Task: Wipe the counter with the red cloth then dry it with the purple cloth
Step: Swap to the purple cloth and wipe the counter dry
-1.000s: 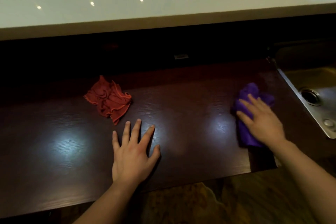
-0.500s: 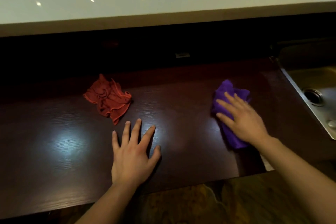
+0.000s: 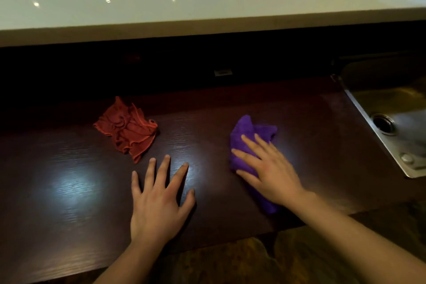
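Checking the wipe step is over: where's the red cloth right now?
Head view: the red cloth lies crumpled on the counter, left of centre, just beyond the left hand, untouched.

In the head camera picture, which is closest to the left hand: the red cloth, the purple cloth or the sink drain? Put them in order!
From the left hand:
1. red cloth, just beyond the fingertips, slightly left.
2. purple cloth, to the right, under the right hand.
3. sink drain, far right.
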`<state>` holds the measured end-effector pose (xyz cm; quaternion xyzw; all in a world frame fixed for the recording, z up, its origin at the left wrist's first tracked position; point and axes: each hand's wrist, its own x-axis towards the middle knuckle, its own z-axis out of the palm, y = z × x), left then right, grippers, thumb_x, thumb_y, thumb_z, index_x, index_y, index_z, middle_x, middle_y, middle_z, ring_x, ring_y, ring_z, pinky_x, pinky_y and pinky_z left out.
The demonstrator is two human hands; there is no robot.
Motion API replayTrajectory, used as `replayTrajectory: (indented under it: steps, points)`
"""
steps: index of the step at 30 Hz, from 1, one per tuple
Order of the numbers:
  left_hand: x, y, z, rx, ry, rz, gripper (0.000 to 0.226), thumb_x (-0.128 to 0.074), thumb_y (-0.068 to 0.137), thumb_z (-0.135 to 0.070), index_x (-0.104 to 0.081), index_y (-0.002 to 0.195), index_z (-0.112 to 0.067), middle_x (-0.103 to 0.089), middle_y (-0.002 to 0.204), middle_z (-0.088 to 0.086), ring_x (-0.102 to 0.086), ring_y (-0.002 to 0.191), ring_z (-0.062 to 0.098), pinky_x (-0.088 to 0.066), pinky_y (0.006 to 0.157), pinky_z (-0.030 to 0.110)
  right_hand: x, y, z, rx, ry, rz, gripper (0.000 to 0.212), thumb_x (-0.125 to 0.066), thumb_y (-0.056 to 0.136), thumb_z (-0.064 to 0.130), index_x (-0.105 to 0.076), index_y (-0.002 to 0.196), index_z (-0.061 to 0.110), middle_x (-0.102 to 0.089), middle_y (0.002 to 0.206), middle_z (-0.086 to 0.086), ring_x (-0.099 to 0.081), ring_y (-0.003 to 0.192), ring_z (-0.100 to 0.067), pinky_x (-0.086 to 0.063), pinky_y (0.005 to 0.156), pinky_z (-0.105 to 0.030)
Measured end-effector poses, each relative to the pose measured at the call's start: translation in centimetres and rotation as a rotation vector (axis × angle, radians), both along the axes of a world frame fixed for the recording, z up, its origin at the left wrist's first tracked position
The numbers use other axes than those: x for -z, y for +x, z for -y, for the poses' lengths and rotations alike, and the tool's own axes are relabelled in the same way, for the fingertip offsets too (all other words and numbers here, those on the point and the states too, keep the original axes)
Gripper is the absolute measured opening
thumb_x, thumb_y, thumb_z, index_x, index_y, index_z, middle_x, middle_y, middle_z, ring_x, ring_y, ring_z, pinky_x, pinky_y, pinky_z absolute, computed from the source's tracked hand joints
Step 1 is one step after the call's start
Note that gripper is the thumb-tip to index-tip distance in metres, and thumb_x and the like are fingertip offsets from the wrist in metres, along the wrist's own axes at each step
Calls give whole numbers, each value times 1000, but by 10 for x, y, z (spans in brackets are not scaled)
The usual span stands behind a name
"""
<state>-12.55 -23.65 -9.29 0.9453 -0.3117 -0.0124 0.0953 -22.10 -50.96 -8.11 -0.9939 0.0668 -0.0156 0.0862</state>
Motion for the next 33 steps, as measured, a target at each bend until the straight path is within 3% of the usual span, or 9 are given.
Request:
replayTrajectory:
  steps: [4,9,11,15,18,25,27,31,33]
  points:
    - [1,0,1,10,5,5,61,-41,87,-61,-43,144,-38,-36,157,7,-20,150,33,-15,115,66,-5,26,53,143,-31,-45,54,-43,94,56,-41,144,34,-30,158,-2,-26,146,-27,-25,119,-44]
    - [-1,0,1,6,11,-8,61,-41,87,-60,-43,144,-38,-36,158,7,-19,150,32,-15,115,66,-4,122,47,393,5,-88,58,-32,93,66,-32,146,43,-18,162,-3,-13,148,-35,-12,120,-47]
    - [-2,-1,1,4,3,-8,62,-43,87,-60,-44,144,-37,-37,157,6,-21,149,32,-15,115,66,-5,132,19,335,11,-78,56,-33,93,66,-34,145,45,-19,162,-2,-13,148,-35,-13,120,-47]
    - [-1,0,1,-30,-55,-4,75,-47,82,-59,-43,144,-18,-41,155,7,-25,148,29,-18,115,65,1,68,-48,-86,8,17,57,-34,90,66,-44,140,41,-33,157,-1,-25,146,-31,-20,119,-47]
    - [-2,-1,2,-39,-64,1,77,-48,81,-59,-43,144,-13,-42,154,9,-26,148,28,-19,115,65,4,40,-36,-187,24,28,56,-37,91,64,-46,139,38,-37,155,2,-30,145,-25,-24,118,-43]
    - [-3,0,3,-55,-81,-4,81,-48,81,-60,-36,148,-15,-35,158,10,-24,149,26,-16,117,62,-3,157,-14,346,51,-6,55,-39,95,57,-39,145,34,-25,160,-4,-18,147,-33,-14,120,-46]
    - [-4,-1,2,-57,-96,-13,86,-49,80,-60,-31,151,-15,-32,159,10,-25,149,25,-16,118,61,-2,168,-46,237,40,-24,55,-40,94,58,-39,144,36,-26,160,-4,-19,147,-35,-15,120,-47]
    - [-4,-1,0,-55,-119,-42,90,-50,79,-58,-23,155,-17,-28,161,12,-25,149,25,-17,118,61,6,126,-93,-270,12,-17,57,-44,86,57,-47,139,36,-38,155,-1,-30,144,-31,-22,117,-46]
    - [-3,0,-1,-52,-117,-42,88,-51,79,-57,-26,154,-18,-29,160,12,-26,148,25,-18,118,61,7,125,-68,-303,-6,-33,57,-44,88,58,-45,141,37,-36,156,1,-29,145,-26,-21,118,-44]
